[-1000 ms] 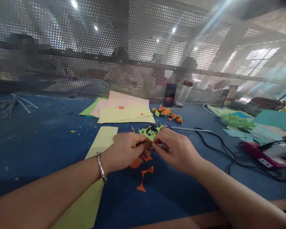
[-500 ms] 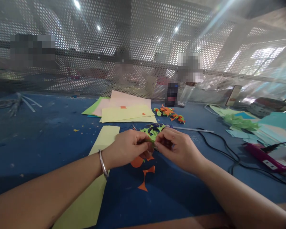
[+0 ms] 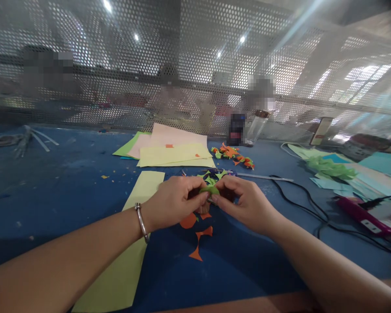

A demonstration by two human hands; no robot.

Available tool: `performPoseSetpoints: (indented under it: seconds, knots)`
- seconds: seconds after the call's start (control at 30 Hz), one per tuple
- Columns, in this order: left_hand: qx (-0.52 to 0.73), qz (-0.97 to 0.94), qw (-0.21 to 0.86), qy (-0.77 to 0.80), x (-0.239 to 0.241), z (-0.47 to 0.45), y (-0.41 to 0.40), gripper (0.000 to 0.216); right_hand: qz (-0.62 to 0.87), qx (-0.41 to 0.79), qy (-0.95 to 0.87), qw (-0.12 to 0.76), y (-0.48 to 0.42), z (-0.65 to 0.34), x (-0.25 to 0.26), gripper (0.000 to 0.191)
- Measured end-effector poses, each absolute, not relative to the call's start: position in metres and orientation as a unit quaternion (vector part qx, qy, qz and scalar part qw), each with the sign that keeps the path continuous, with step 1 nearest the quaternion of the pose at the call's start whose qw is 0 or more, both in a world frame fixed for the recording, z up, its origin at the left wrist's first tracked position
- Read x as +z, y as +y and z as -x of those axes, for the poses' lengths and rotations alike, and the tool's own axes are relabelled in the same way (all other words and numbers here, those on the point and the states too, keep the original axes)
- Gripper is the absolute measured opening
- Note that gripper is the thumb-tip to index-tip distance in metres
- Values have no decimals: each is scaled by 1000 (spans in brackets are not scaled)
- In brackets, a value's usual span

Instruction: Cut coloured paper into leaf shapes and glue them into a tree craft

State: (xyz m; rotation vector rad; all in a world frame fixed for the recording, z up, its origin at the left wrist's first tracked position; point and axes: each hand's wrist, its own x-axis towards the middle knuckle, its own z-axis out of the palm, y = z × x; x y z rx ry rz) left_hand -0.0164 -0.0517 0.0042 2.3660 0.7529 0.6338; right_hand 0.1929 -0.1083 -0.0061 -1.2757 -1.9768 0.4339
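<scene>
My left hand (image 3: pixel 173 203) and my right hand (image 3: pixel 244 203) meet over the blue table (image 3: pixel 58 182), fingers pinched on a small green paper piece (image 3: pixel 209 190) that curls between them. A metal bangle (image 3: pixel 141 222) sits on my left wrist. Behind the hands lies a heap of green paper cut-outs (image 3: pixel 213 176). Orange paper scraps (image 3: pixel 198 237) lie on the table just below my hands.
A long pale yellow strip (image 3: pixel 130 243) lies under my left forearm. Yellow, pink and green sheets (image 3: pixel 171 150) are stacked further back, with orange-green scraps (image 3: pixel 234 155) beside them. Black cables (image 3: pixel 308 204) and a pink tool (image 3: pixel 366 214) lie right. A perforated metal screen (image 3: pixel 182 78) closes the back.
The green piece has been bent into a curl between my fingertips. Both hands stayed in nearly the same place.
</scene>
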Motion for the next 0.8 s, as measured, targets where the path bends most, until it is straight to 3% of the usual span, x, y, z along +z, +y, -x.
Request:
performPoseSetpoints:
  seconds: [0.5,0.8]
  knots:
    - [254,-894,221,297,4,14,-56,21,508,164,-755,380,-106,-194,-11,11]
    - [232,-882,224,345,4,10,-61,8,501,151,-771,364,-108,-186,-10,10]
